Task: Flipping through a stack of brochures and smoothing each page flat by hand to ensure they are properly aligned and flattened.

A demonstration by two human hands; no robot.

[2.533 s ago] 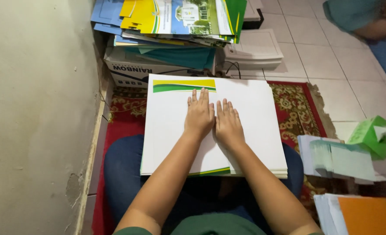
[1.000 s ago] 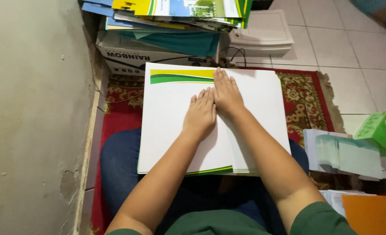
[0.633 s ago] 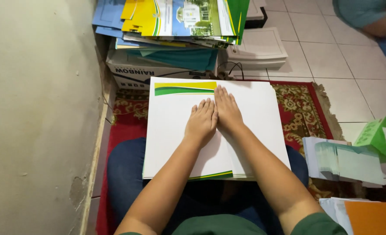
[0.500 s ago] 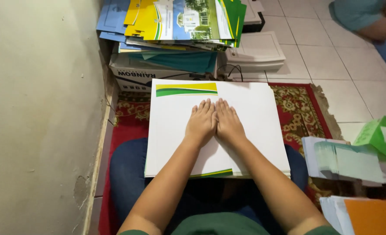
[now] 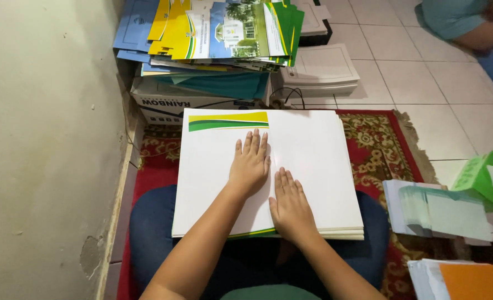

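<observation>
I see the left hand spread flat, pressing on the white folded sheet across the lap; the right hand lies flat just nearer, fingers together. Beyond, coloured folders pile on a box; a green tissue box sits right.

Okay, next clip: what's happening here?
A seated person presses both palms flat on a white sheet with a green and yellow band, atop a stack of sheets on their lap. The left hand lies along the middle crease, the right hand lower, near the front edge. Colourful printed folders sit piled ahead.
</observation>
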